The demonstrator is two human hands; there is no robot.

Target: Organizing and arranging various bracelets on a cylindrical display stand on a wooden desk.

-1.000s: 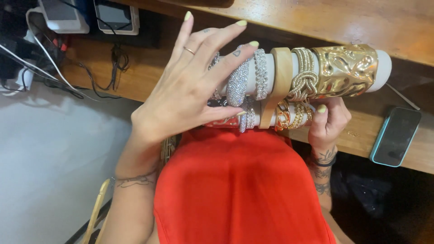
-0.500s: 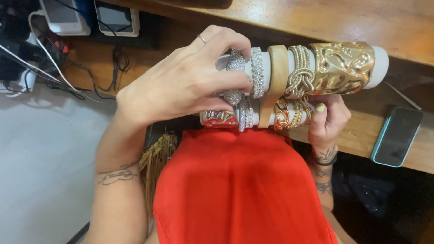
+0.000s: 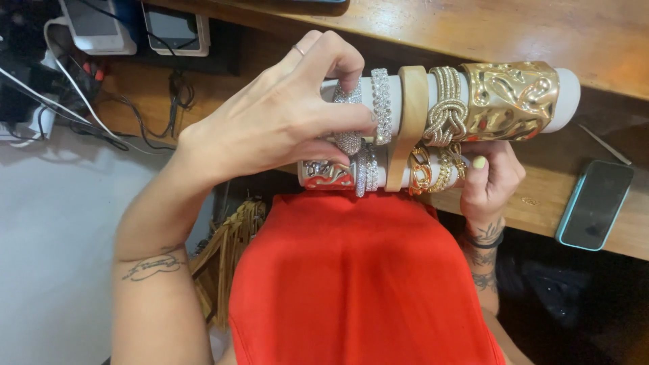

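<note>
Left hand (image 3: pixel 270 128) is curled over the left end of the upper white roll (image 3: pixel 568 91), fingers bent down onto it. Thumb and fingertips are pinched closed on a silver crystal bracelet (image 3: pixel 348 138) near that end; the bracelet sits on the roll, partly hidden under the fingers. A ring shows on one finger.

Right hand (image 3: pixel 490 179) is under the lower white roll (image 3: pixel 395 172), wrapped shut around its right end, thumb with a yellow-green nail on top. It carries the roll from below; how the two rolls are joined can't be made out.

Upper roll, left to right:
- silver crystal bracelet in the pinch
- second crystal band (image 3: pixel 381 105) just beside it
- wide tan bangle (image 3: pixel 411 125), which reaches down over both rolls
- gold knot bracelet (image 3: pixel 446 105)
- wide hammered gold cuff (image 3: pixel 510 101) near the right end

Lower roll: embossed silver cuff (image 3: pixel 324 172) at left, crystal bands (image 3: pixel 365 169) next to it, gold chain bracelets (image 3: pixel 433 169) touching the right hand's fingers.

Both rolls are held above a red dress (image 3: pixel 358 284), in front of a wooden desk (image 3: pixel 527 30). A phone (image 3: pixel 595 203) in a teal case lies on the desk at right, well apart from the hands. Cables (image 3: pixel 74 101) and chargers at upper left.
</note>
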